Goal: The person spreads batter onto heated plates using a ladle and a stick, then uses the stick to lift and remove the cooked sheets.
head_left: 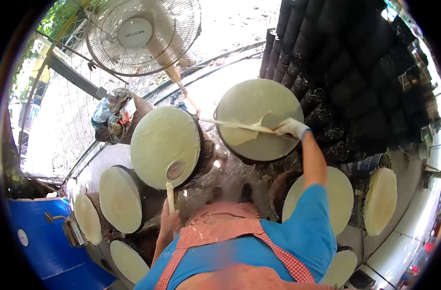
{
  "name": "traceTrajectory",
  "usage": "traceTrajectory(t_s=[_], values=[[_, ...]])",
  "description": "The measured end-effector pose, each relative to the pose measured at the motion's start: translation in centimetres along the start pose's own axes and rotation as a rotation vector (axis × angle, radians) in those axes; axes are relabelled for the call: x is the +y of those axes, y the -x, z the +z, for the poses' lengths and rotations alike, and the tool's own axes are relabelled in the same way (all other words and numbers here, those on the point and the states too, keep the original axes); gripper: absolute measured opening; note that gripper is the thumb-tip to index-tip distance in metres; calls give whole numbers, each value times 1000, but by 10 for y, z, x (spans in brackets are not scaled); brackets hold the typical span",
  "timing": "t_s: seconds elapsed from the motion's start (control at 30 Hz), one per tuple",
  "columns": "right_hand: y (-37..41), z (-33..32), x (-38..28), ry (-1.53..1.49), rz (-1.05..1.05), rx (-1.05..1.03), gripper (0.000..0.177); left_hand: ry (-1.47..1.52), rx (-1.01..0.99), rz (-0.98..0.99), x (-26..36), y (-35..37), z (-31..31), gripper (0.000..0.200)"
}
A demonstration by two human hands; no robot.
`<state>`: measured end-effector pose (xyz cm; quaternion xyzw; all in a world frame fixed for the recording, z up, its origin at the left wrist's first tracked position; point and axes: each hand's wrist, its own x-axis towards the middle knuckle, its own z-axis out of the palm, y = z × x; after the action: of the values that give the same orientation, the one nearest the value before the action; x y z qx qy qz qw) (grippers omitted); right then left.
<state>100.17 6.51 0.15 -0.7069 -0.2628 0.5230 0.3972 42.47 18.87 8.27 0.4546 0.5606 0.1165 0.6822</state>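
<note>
My left hand (pixel 169 220) is closed round the pale handle of a ladle (pixel 170 197). The ladle's round bowl rests over the lower edge of a pale, thin pancake (pixel 161 137) that covers the round griddle at left. A white glove covers my right hand (pixel 292 128), which grips one end of a long, thin wooden spreader (pixel 240 125). The spreader lies across the right griddle (pixel 273 152), and its far end reaches past the left rim. Pale batter (pixel 259 99) covers the upper part of that griddle; grey surface shows below it.
More round griddles with pale sheets stand around me, among them one at left (pixel 120 199) and one at right (pixel 344 198). A standing fan (pixel 143 34) is ahead, near a bin of rubbish (pixel 116 116). Black cylindrical briquettes (pixel 346 63) are stacked at right.
</note>
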Motion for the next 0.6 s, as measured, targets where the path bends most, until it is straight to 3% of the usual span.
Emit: traceTrajectory(t_s=[0.03, 0.07, 0.1, 0.13, 0.17, 0.27, 0.33, 0.37, 0.47, 0.53, 0.6], values=[[48, 2, -25, 74, 93, -76, 12, 32, -21, -3, 3, 3, -4, 71], [66, -5, 2, -7, 177, -153, 6, 8, -18, -13, 4, 1, -10, 71], [90, -11, 26, 624, 360, -118, 8, -11, -17, -25, 4, -3, -18, 71], [140, -16, 55, 105, 368, 90, 14, -26, -16, -41, 2, -8, -26, 70], [170, -41, 144, 401, 207, -18, 19, -104, -56, -44, 0, -16, -39, 71], [327, 62, 112, -292, 301, 460, 22, -148, -183, -47, 4, -31, -67, 70], [325, 161, 103, -379, 298, 798, 24, -175, -223, -75, 5, -41, -83, 70], [304, 206, 96, -228, 319, 890, 28, -146, -246, -127, 8, -40, -87, 71], [191, 322, 61, -105, 63, 1056, 28, -93, -364, -115, 8, -39, -104, 71], [123, 358, 62, 94, -182, 1056, 32, -67, -433, -104, 21, -21, -105, 70], [124, 380, 40, 370, 45, 1019, 31, 8, -436, -139, 21, -8, -114, 70]])
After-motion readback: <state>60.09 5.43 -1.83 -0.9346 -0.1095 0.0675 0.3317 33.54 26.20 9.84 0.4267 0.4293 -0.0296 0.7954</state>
